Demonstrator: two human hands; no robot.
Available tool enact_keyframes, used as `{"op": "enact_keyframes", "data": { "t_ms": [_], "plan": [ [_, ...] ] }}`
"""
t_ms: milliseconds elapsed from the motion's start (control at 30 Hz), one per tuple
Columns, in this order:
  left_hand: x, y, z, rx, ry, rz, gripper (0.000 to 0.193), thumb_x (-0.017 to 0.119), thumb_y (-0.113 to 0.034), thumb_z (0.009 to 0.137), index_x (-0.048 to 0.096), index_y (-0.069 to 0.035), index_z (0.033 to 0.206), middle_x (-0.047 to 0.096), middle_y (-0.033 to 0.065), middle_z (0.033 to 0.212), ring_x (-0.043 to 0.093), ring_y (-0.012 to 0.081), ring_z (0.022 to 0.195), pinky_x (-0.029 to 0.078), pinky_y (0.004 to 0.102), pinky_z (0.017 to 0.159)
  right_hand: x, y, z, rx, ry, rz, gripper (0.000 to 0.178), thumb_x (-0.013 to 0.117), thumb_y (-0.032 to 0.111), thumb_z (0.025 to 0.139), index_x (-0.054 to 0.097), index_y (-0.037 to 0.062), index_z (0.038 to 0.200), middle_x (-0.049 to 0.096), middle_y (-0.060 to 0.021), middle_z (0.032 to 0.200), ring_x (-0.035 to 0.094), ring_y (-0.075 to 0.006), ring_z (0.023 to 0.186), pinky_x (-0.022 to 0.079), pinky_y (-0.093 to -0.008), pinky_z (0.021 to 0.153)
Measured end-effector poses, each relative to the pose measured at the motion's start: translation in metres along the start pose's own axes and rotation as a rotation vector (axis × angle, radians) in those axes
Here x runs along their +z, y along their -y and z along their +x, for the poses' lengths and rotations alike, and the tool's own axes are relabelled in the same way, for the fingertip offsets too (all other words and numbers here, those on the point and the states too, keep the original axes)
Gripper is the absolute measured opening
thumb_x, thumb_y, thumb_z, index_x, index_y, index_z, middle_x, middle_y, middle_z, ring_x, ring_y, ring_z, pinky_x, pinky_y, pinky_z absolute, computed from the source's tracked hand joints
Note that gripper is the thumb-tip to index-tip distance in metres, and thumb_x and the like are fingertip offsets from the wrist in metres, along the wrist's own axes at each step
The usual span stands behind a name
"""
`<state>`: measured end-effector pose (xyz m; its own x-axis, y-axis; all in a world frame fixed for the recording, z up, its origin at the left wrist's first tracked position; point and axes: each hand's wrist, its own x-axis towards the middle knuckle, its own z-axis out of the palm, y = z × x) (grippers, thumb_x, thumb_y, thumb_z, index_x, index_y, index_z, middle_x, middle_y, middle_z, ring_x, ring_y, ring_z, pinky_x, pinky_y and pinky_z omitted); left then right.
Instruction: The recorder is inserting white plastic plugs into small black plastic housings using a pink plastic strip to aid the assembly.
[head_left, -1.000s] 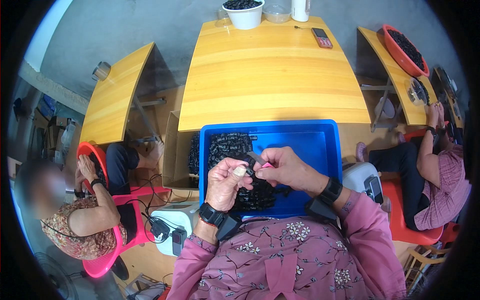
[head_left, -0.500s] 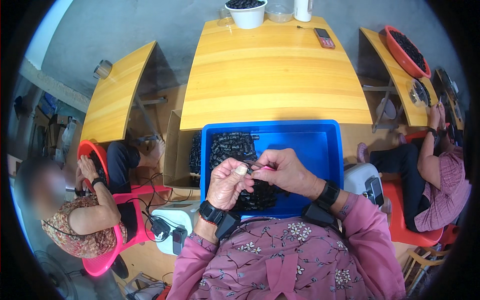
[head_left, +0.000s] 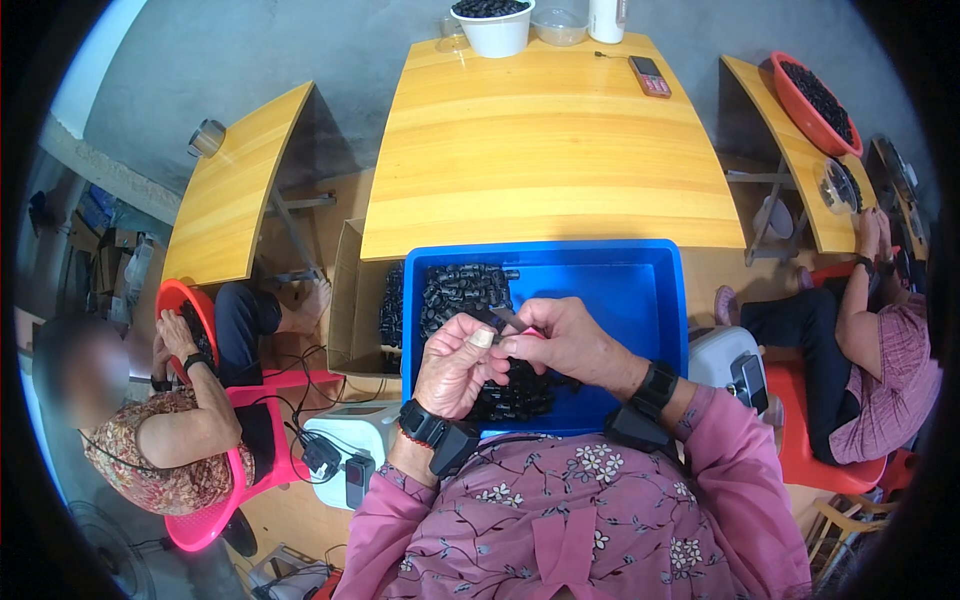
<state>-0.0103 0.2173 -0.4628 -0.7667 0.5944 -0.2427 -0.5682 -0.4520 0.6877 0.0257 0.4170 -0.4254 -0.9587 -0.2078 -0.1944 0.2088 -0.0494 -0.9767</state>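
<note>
Both my hands meet above a blue plastic tray [head_left: 675, 300]. My right hand [head_left: 575, 335] is closed round a small knife [head_left: 508, 319] with a flat dark blade and a pink handle, mostly covered by the fingers. Close against it, my left hand [head_left: 455, 365] is closed in a pinch, thumb and forefinger together; a small black part seems to be between them, nearly all hidden. Short black plastic parts [head_left: 465, 298] fill the tray's far left, lying side by side. A looser heap of black parts [head_left: 515, 395] lies below my hands.
A wooden table [head_left: 550, 150] stands beyond the tray, bearing a white bucket [head_left: 497, 35] of black parts and a phone [head_left: 650, 76]. A cardboard box [head_left: 350, 300] touches the tray's left side. Co-workers sit left and right, near red basins [head_left: 180, 292].
The knife in my right hand has turned, so its blade now shows more and points up and left. My left hand stays almost in place, still pinching.
</note>
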Motion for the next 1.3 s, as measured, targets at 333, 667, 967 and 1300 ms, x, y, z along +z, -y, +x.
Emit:
{"op": "enact_keyframes", "data": {
  "t_ms": [333, 667, 967, 1300],
  "plan": [
    [0.004, 0.001, 0.0, 0.015, 0.015, 0.009, 0.01, 0.059, -0.015, 0.098, 0.059, -0.005, 0.098, 0.07, 0.0134, 0.084, 0.071, 0.0209, 0.069, 0.062, 0.0334, 0.061, -0.003, -0.005, 0.001, 0.006, -0.006, 0.029, 0.018, 0.074, 0.017, 0.087, 0.066, 0.0008, 0.085, 0.06, -0.0003, 0.068, 0.053, -0.0047, 0.055, 0.042, -0.0218, 0.048],
    [0.013, 0.001, -0.002, 0.083, -0.048, 0.138, 0.011, 0.063, -0.014, 0.096, 0.059, -0.004, 0.096, 0.069, 0.0113, 0.081, 0.069, 0.0179, 0.067, 0.06, 0.0307, 0.059, -0.005, -0.003, 0.004, 0.025, 0.02, 0.042, 0.02, 0.069, 0.018, 0.089, 0.066, -0.0005, 0.084, 0.061, -0.0015, 0.068, 0.055, -0.0054, 0.056, 0.042, -0.0219, 0.047],
    [0.012, 0.0, -0.002, 0.09, -0.07, 0.233, 0.011, 0.065, -0.015, 0.095, 0.059, -0.004, 0.096, 0.069, 0.0095, 0.078, 0.067, 0.0161, 0.064, 0.059, 0.0292, 0.056, -0.009, -0.007, 0.001, 0.069, 0.038, 0.129, 0.016, 0.067, 0.015, 0.088, 0.067, -0.0015, 0.086, 0.062, -0.0024, 0.069, 0.055, -0.0067, 0.054, 0.042, -0.0221, 0.047],
    [0.018, 0.0, -0.001, 0.105, -0.067, 0.153, 0.018, 0.067, -0.012, 0.094, 0.061, 0.0, 0.106, 0.07, 0.0118, 0.092, 0.068, 0.0156, 0.072, 0.059, 0.0291, 0.064, -0.009, -0.005, 0.0, 0.14, 0.033, 0.333, 0.018, 0.066, 0.018, 0.093, 0.064, 0.0029, 0.084, 0.067, -0.0038, 0.075, 0.054, -0.0058, 0.054, 0.039, -0.0206, 0.045]
  ]
}}
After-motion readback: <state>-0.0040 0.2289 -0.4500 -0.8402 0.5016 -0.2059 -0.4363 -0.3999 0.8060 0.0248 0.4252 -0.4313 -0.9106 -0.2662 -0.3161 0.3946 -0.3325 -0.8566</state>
